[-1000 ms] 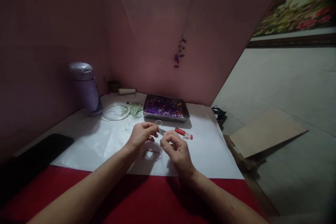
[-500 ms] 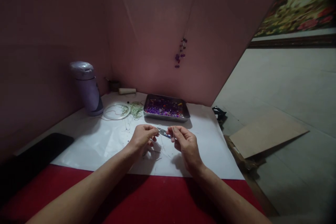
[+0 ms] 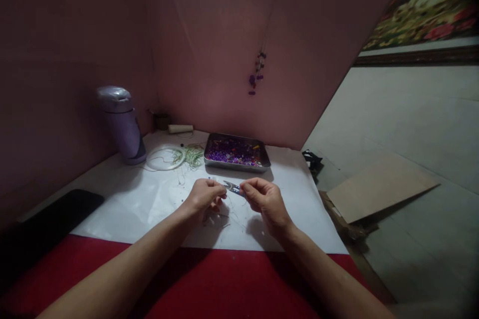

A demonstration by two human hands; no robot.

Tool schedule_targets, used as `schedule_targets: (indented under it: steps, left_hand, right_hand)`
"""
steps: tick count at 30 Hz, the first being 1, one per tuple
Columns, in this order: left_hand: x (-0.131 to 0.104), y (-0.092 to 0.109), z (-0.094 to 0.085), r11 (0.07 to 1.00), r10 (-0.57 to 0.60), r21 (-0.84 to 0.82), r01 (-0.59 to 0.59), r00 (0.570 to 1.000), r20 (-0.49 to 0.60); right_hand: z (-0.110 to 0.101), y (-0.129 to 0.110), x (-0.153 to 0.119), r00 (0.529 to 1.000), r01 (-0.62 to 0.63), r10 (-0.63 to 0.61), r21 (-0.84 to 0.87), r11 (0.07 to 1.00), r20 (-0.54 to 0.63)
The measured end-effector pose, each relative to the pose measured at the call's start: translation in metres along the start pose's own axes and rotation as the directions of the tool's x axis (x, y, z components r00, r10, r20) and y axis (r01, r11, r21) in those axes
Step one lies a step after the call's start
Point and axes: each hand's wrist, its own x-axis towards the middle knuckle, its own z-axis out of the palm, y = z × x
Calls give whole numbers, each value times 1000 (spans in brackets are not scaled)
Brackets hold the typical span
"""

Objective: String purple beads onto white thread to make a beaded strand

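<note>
My left hand [image 3: 205, 195] is closed in a pinch, thumb against forefinger, on a thin pale thread [image 3: 229, 187] over the white sheet. Just to its right, my right hand [image 3: 264, 198] also pinches, and the thread runs toward its fingertips. Between the two hands appears a pair of dark thread snips [image 3: 232, 188], blades to the left; it seems to lie on the sheet behind the fingers, its handle end partly covered by my right hand. Beyond the hands stands a metal tray [image 3: 237, 166] of purple beads [image 3: 232, 152] with some orange and clear ones.
A white ring [image 3: 148, 159] and tangled green thread [image 3: 193, 156] lie left of the tray, near a purple bottle [image 3: 125, 129]. Farther back is a thread spool [image 3: 180, 129]. Strung beads [image 3: 256, 77] hang before the pink panel [image 3: 209, 70]. A black phone-like object [image 3: 75, 209] lies left.
My right hand has shifted its fingers into a tighter pinch, and more of the snips shows between the hands. My left hand stays nearly in place. The view has moved slightly.
</note>
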Motion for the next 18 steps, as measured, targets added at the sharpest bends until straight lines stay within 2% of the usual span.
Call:
schedule_targets:
  steps: [3,8,18]
  left_hand:
    - [-1,-1,0,1000,11,-5,-10,1000,2]
    - [0,-2,-1,998,52,-39,-51,998,33]
    - [-5,1,1,986,132,-120,-116,982,135]
  right_hand:
    - [3,2,-3,993,85,-76,-99,991,94]
    - [8,4,-7,958,259,-224,-203,944,179]
    - [10,9,-7,960,197,-155,-170,965,232]
